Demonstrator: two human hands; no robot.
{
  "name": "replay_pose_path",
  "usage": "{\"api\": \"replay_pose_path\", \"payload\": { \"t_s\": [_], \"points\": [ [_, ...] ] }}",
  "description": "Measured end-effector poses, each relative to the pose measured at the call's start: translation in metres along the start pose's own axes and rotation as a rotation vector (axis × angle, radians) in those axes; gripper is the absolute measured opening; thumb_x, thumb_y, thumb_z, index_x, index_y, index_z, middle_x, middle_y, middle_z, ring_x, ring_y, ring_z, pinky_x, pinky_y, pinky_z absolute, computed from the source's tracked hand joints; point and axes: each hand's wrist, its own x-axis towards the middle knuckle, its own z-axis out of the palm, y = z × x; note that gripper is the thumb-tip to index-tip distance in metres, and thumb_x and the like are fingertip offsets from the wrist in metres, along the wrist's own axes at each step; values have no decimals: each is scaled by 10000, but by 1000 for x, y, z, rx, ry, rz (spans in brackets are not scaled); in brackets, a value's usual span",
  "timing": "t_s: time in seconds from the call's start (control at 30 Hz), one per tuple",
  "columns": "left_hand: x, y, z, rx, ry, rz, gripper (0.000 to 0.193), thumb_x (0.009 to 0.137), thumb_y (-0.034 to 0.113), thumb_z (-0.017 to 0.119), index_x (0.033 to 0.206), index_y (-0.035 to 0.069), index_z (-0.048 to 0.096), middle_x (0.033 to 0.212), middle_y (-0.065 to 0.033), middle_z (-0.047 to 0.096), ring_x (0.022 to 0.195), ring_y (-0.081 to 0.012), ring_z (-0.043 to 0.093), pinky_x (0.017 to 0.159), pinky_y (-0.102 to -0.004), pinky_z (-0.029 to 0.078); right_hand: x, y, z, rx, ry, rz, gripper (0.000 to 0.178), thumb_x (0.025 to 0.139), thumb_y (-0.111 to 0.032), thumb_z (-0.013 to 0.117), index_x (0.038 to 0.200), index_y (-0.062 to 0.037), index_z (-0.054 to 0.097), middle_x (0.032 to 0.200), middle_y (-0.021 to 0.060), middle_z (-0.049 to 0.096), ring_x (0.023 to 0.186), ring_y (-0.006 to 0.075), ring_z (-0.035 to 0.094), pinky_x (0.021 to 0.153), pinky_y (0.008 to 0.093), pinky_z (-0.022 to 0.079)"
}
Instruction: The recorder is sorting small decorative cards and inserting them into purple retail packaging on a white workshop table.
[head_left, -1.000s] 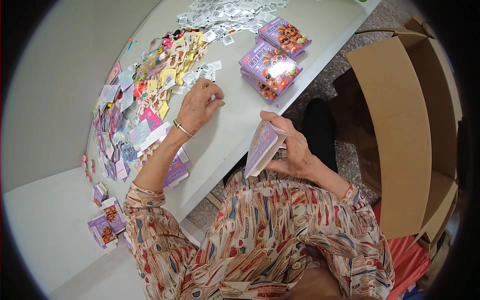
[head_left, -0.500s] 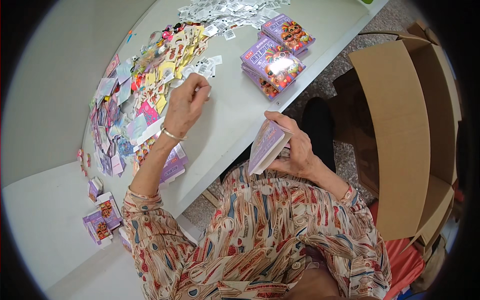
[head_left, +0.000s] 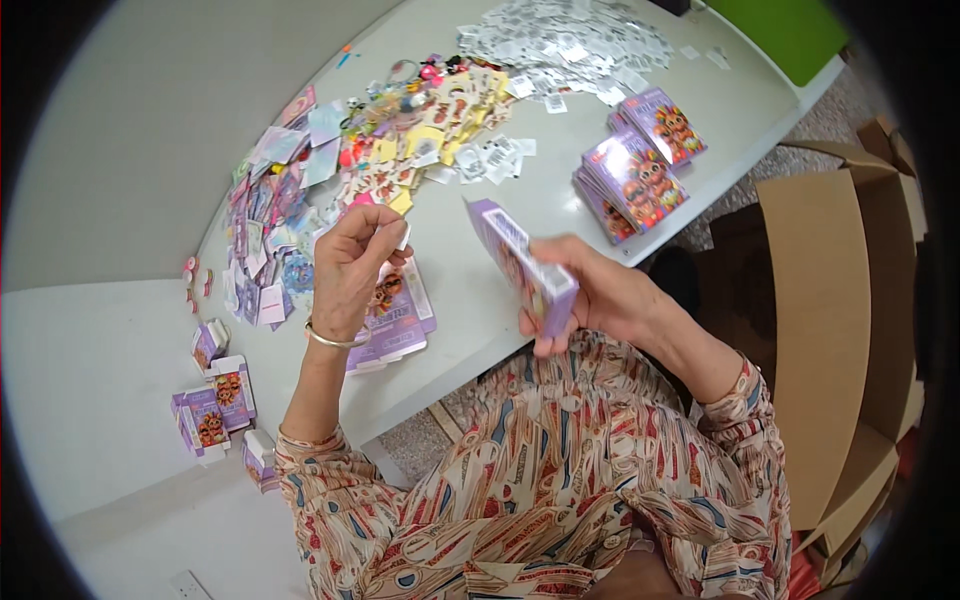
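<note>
My right hand (head_left: 605,295) is wrapped round a purple printed cardboard box (head_left: 518,262), held upright over the table's front edge. A flap seems to stick up at the box's far end; its inside is hidden. Just left of it, my left hand (head_left: 358,250) pinches a small white packet (head_left: 404,237) between thumb and fingertips, apart from the box. Beneath my left wrist lie flat purple box blanks (head_left: 405,325). Beyond the hands, a few more white packets (head_left: 495,158) lie beside a heap of yellow printed cards (head_left: 450,120).
Stacks of purple boxes (head_left: 640,185) stand at the table's right edge. A large heap of silvery-white packets (head_left: 560,45) covers the far end. Shiny pouches (head_left: 265,220) pile up at left, above several small purple boxes (head_left: 210,420). An open brown carton (head_left: 815,340) stands at right.
My right hand has raised and turned the box, bringing it over the table's edge. My left hand has drawn back nearer, and a white packet now shows in its pinch. The view has shifted.
</note>
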Motion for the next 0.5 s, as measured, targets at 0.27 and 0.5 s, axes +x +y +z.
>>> {"api": "replay_pose_path", "payload": {
  "t_s": [0.27, 0.5],
  "points": [
    [-13, -12, -26, -40, 83, -97, 140, 903, 115, 643, 982, -1, 640, 833, -21, 641, 710, -96, 622, 636, -223, 494, 24, 11, 2, 165, -66, 109, 653, 853, -572, 568, 1077, 38, 507, 767, 178, 638, 602, 254, 684, 511, 301, 591],
    [3, -2, -5, -94, 41, -88, 169, 904, 110, 640, 1046, 20, 624, 824, 5, 643, 695, -59, 608, 622, -202, 508, -11, 33, -4, -537, 104, -65, 814, 783, -396, 738, 1326, 108, 399, 884, 186, 641, 751, 233, 645, 675, 271, 523]
  ]
}}
